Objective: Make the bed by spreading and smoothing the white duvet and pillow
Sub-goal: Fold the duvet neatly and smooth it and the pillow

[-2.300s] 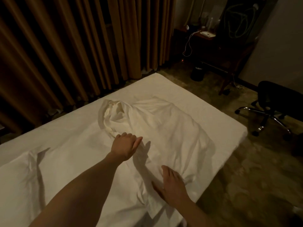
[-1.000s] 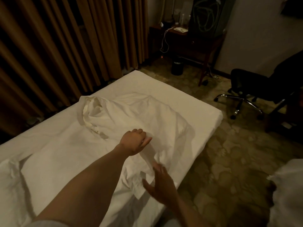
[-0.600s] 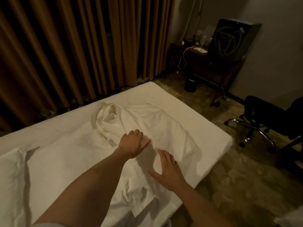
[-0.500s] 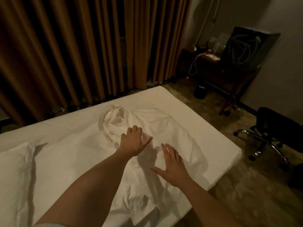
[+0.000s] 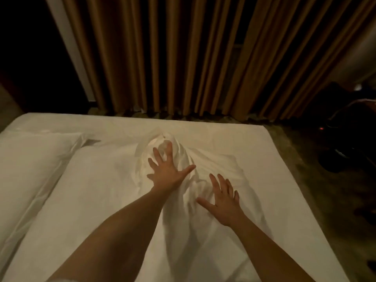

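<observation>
Since the earlier frames the view has been turned to the left, so the curtain (image 5: 183,58) now fills the far side, and both hands have been spread wider on the duvet (image 5: 203,231). The left hand (image 5: 167,173) is laid flat with fingers splayed on the bunched far part of the duvet, and the right hand (image 5: 222,202) is pressed open just beside it, nearer and to the right; nothing is gripped. The duvet is crumpled in the middle of the bed (image 5: 284,180), while the pillow (image 5: 26,165) is seen at the left.
</observation>
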